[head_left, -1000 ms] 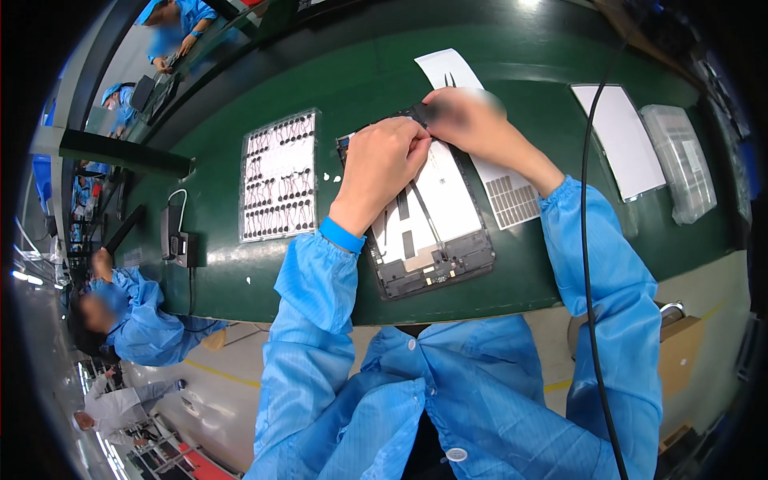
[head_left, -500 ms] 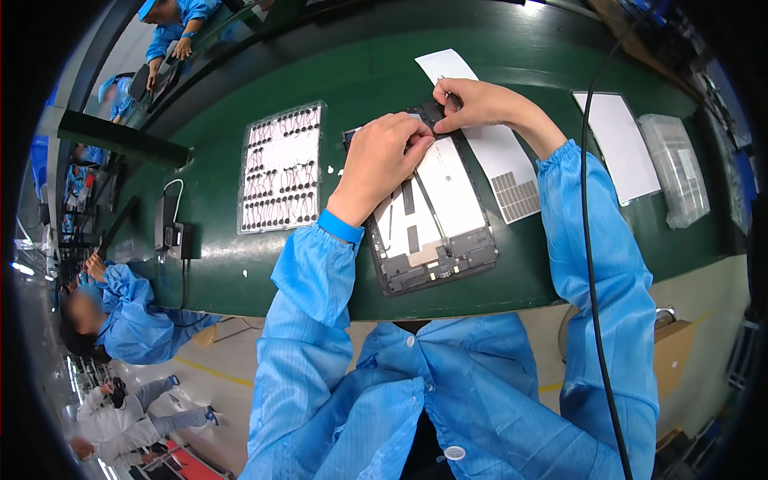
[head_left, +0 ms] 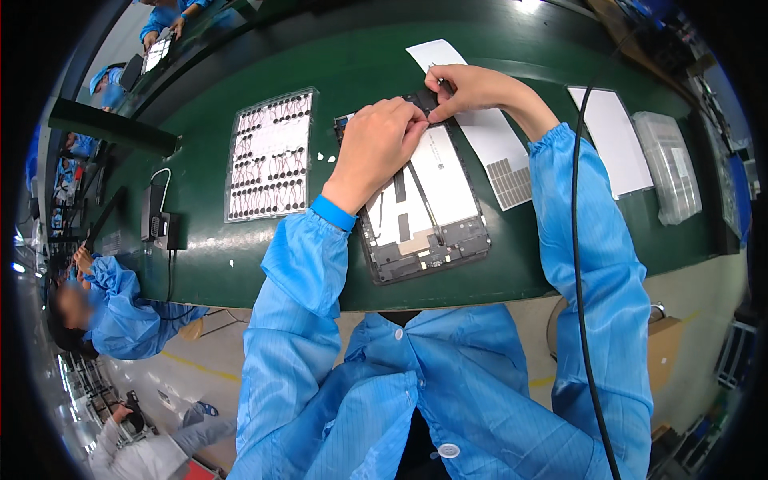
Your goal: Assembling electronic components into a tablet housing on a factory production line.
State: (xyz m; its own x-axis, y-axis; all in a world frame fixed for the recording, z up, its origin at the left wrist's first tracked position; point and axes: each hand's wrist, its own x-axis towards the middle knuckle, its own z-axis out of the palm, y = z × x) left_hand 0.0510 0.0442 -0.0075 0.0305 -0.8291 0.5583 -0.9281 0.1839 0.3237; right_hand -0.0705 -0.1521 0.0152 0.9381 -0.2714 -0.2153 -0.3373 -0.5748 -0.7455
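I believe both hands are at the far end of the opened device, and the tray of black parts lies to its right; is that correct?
Not quite: the head view shows the tray to the left of the opened device. The left hand and right hand are indeed at its far end.

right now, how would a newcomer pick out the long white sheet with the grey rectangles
On the dark green workbench, find the flat black device with a white inner panel beneath the left hand. Just right of it, partly hidden by the right hand, lies the long white sheet. Unlike the plain white rectangular sheet farther right, its near end carries a grid of grey rectangles.
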